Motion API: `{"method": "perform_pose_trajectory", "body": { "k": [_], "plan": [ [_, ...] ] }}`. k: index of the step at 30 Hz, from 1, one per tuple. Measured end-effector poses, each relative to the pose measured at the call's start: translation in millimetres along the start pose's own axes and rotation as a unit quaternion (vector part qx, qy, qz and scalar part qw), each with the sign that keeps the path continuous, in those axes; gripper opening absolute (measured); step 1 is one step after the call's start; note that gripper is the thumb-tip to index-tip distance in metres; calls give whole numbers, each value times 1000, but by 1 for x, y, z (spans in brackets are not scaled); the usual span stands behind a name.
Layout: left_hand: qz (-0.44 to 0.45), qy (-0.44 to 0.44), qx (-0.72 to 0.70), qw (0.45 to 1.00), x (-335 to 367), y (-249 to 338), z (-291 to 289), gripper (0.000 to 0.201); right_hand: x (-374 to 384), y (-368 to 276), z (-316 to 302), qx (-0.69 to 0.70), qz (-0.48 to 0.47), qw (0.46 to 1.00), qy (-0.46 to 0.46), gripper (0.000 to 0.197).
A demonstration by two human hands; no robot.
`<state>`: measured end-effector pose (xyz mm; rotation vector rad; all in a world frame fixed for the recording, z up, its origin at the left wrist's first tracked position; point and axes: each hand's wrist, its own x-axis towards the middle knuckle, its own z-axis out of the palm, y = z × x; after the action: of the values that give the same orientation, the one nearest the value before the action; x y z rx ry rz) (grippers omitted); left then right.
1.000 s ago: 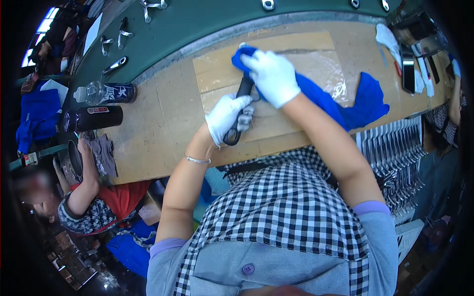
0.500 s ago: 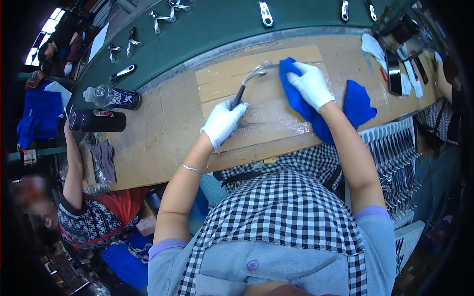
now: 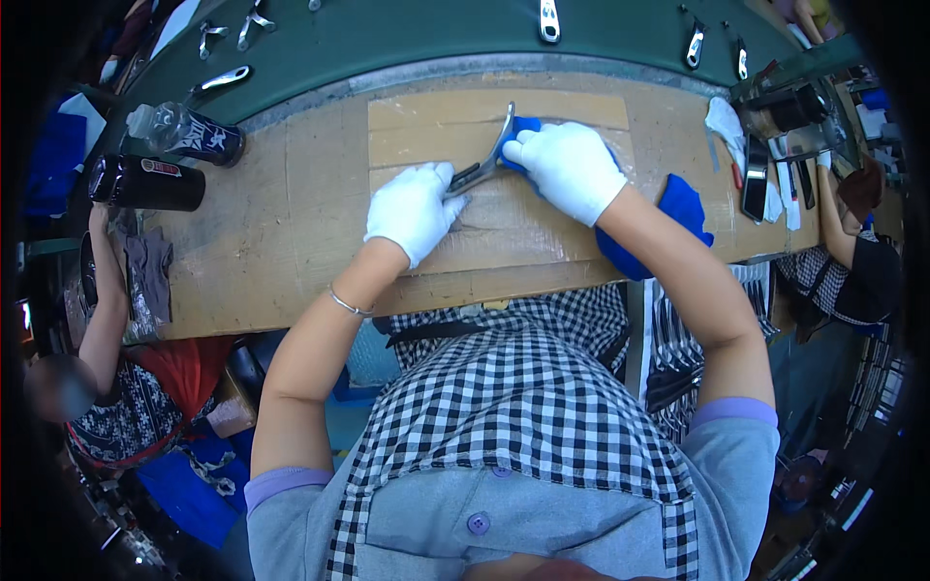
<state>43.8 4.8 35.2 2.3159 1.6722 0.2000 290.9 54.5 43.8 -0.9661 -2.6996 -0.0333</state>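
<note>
Above the counter [image 3: 271,232], the left hand [image 3: 412,213] is gripping a curved metal tool [image 3: 509,124] while the right hand [image 3: 572,172] is holding blue cloth [image 3: 683,206] against it. A steady handle [image 3: 466,178] is likely helping even contact.

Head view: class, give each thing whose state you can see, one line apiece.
Left hand: gloved, closed on the utensil
Right hand: gloved, holding the blue cloth against the metal
Utensil: held between both hands
Blue cloth: crumpled, partly in the right hand
Clear bottle: capped
Dark flask: lid state unclear
Bracelet: worn, left wrist
</note>
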Motion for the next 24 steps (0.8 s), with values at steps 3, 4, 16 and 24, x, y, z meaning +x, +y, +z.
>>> {"method": "perform_pose_trajectory", "body": {
  "k": [3, 4, 16, 24],
  "plan": [
    [-6, -9, 5, 1000, 0, 1, -3, 32, 16, 4, -32, -87, 110, 990, -12, 18],
    [-6, 6, -6, 1000, -1, 1, -2, 31, 24, -8, -37, -80, 180, 978, 65, 21],
    [-94, -48, -225, 969, 9, -13, -7, 23, 23, 19, -3, 58, 352, 922, 150, 27],
    [-265, -241, -794, 491, 11, -36, 1, 34, 37, -12, 24, 257, 337, 903, 70, 36]
  ]
}}
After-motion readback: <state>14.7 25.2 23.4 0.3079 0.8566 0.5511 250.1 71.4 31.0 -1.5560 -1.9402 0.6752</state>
